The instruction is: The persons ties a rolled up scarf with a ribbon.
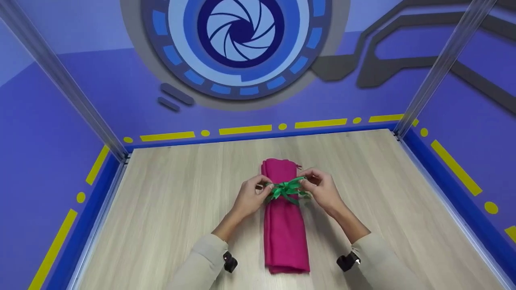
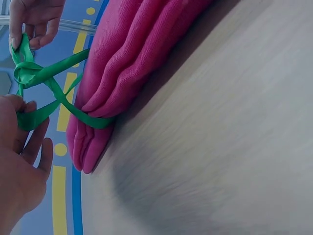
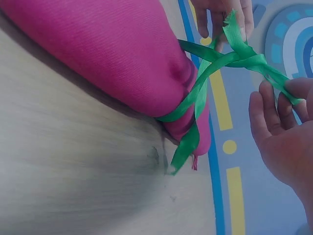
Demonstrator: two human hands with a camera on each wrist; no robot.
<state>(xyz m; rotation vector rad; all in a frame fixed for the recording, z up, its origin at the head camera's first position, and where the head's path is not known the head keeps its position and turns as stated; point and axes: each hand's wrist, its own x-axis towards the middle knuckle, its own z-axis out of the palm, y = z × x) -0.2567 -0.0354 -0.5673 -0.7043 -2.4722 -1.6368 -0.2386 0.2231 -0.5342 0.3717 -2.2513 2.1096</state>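
Observation:
A magenta cloth, folded into a long bundle, lies lengthwise on the table. Round its upper part runs a green ribbon, crossed into a knot with loops above the cloth. On the left side, my left hand pinches the ribbon between thumb and fingers. Opposite it, my right hand pinches a loop of the ribbon beside the knot. The right wrist view shows a frayed ribbon end hanging down the cloth's side. Both hands hold the ribbon raised off the bundle in the left wrist view.
The wood-grain table is bordered by a blue back wall with yellow dashes and by side walls. Metal posts rise at the back corners. Small black devices are worn at both wrists over beige sleeves.

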